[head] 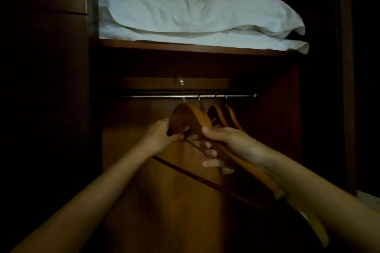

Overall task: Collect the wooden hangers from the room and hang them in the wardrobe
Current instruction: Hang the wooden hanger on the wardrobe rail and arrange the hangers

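Observation:
I face an open dark wooden wardrobe with a metal rail (156, 96) across it. Several wooden hangers (223, 116) hang by their hooks on the right part of the rail. Both hands hold another wooden hanger (190, 116) just below the rail, its hook blurred near the rail. My left hand (162, 134) grips its left side. My right hand (224, 146) grips wooden hangers whose arms (253, 172) run down to the lower right; how many it holds is unclear.
A shelf (185, 47) above the rail carries folded white pillows (195, 14). The wardrobe's back panel (164, 201) is bare below the rail. Dark side panels close in on both sides. The rail's left half is free of hangers.

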`<state>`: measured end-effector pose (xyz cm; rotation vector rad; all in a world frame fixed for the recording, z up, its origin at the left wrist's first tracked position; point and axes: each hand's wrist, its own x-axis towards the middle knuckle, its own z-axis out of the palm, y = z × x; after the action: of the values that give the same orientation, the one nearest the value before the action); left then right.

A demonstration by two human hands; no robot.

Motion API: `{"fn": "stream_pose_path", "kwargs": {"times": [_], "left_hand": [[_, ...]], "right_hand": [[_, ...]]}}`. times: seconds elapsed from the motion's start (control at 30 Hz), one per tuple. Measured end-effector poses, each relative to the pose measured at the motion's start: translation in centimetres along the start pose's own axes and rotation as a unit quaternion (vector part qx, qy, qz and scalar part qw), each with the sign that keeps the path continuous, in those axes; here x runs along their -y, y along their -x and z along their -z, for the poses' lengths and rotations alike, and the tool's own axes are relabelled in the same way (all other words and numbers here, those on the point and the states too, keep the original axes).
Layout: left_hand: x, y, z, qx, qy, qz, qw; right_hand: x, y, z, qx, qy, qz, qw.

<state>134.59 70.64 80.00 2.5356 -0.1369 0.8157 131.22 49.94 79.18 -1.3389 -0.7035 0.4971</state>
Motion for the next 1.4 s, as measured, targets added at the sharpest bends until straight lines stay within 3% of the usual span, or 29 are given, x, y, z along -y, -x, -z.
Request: {"fn": "stream_pose_path", "kwargs": {"times": [0.2,0.33,0.5,0.73,1.4], "left_hand": [[-2.0,-3.1,-1.5,-0.105,0.148,0.073,0.981],[-2.9,-5.1,-2.4,-0.058,0.384,0.118,0.914],[-2.7,-8.5,-3.8,-0.017,0.494,0.182,0.850],[-2.9,-12.8,-6.8,-0.027,0.422,0.244,0.873],[-1.4,-15.6,-10.0,-0.026,0.404,0.272,0.873]], "right_hand": [[0.1,-7.0,-0.4,-0.115,0.022,0.037,0.992],[0.9,-11.3,1.1,-0.121,-0.041,0.039,0.991],[0.5,-15.0,4.2,-0.125,-0.043,0.038,0.990],[0.2,-19.1,7.4,-0.157,-0.036,0.031,0.986],[-0.9,-21.8,10.1,-0.194,-0.051,-0.007,0.980]]}}
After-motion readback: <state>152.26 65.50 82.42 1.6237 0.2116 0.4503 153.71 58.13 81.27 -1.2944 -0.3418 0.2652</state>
